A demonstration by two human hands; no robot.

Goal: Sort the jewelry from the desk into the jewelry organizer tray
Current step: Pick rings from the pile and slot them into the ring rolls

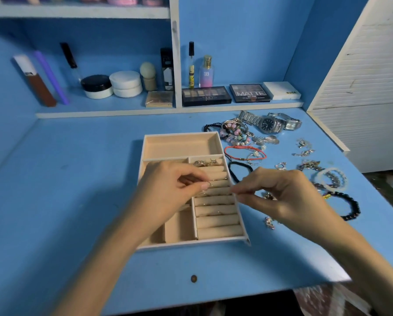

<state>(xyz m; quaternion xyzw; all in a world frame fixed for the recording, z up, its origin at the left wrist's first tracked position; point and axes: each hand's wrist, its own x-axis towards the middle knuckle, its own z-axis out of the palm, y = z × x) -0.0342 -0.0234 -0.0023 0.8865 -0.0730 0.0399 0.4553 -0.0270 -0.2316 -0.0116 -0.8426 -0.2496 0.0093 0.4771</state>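
Now left hand (168, 187) pinches ring (209, 184) over tray (181, 134) rolls; right hand (289, 193) pinched, contents unclear.

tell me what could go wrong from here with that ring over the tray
1. The left hand pinches the ring only at the fingertips. It could slip and drop between the ring rolls or into the wrong compartment.
2. The right hand sits just above loose pieces on the desk. Its wrist could knock the small silver piece or the black beaded bracelet towards the edge.
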